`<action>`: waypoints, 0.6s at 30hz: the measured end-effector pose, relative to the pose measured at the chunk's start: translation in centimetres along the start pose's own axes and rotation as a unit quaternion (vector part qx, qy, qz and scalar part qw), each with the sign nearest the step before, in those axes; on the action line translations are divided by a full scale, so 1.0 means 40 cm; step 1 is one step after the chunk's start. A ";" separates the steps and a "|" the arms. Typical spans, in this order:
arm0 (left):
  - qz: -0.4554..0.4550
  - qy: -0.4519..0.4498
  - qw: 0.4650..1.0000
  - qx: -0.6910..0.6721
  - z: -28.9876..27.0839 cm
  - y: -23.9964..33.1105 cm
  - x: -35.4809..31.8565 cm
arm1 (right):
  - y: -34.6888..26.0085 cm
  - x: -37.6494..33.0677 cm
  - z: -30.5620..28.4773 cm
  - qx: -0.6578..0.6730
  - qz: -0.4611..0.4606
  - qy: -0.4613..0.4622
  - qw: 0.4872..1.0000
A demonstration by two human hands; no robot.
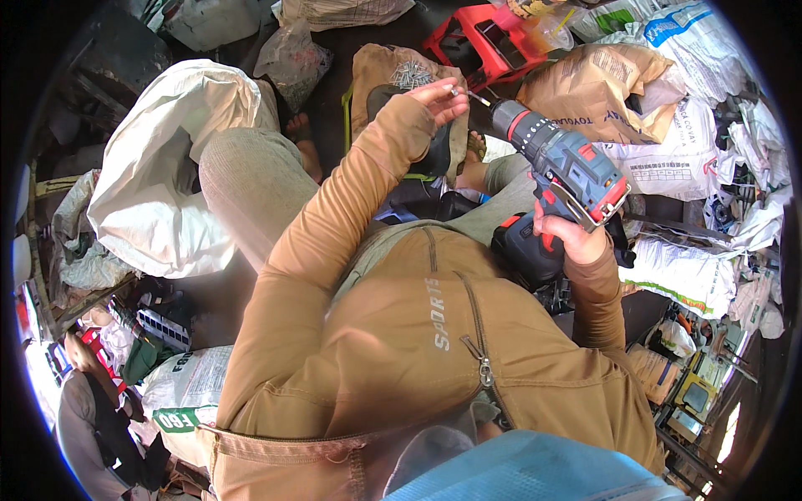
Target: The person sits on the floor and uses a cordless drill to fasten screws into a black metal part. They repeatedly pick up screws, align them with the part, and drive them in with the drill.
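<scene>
My right hand [576,240] is wrapped round the grip of a blue-grey and black cordless drill [568,163] with red accents. Its chuck and thin bit [479,98] point left, toward my left hand [440,100]. Those left fingers are pinched on a small metal piece [455,91], just short of the bit's tip; its exact kind is too small to tell. Beyond my left wrist, a heap of small silvery pieces [411,73], which look like screws, lies on a brown cloth-like cover [372,67] in front of my legs.
A red plastic stool [476,37] stands at the far side. Brown paper sacks [597,83] and white printed sacks [668,159] crowd the right. A large white sack [159,159] lies beside my left knee; a clear plastic bag [292,63] sits beyond it.
</scene>
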State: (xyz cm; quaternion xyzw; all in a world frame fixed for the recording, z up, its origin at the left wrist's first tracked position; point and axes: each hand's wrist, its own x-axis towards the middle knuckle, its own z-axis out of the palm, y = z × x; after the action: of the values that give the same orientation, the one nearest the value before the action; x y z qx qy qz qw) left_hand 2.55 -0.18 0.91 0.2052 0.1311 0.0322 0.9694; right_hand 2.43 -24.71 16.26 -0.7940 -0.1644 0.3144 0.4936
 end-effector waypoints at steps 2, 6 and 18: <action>-0.009 0.004 1.000 -0.019 0.008 -0.004 -0.011 | -0.002 -0.003 0.006 -0.011 0.004 0.005 1.000; -0.027 0.019 0.999 -0.015 0.009 -0.003 -0.011 | -0.010 -0.006 0.014 -0.031 -0.004 0.001 1.000; -0.017 0.020 0.999 -0.043 0.021 -0.017 -0.022 | -0.019 0.005 0.018 -0.076 -0.008 -0.014 0.997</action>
State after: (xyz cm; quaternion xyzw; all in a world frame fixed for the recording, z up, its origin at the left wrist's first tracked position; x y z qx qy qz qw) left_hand 1.91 -1.23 1.58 0.1601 0.1527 0.0258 0.9749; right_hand 2.16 -23.76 16.62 -0.8234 -0.2015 0.3081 0.4318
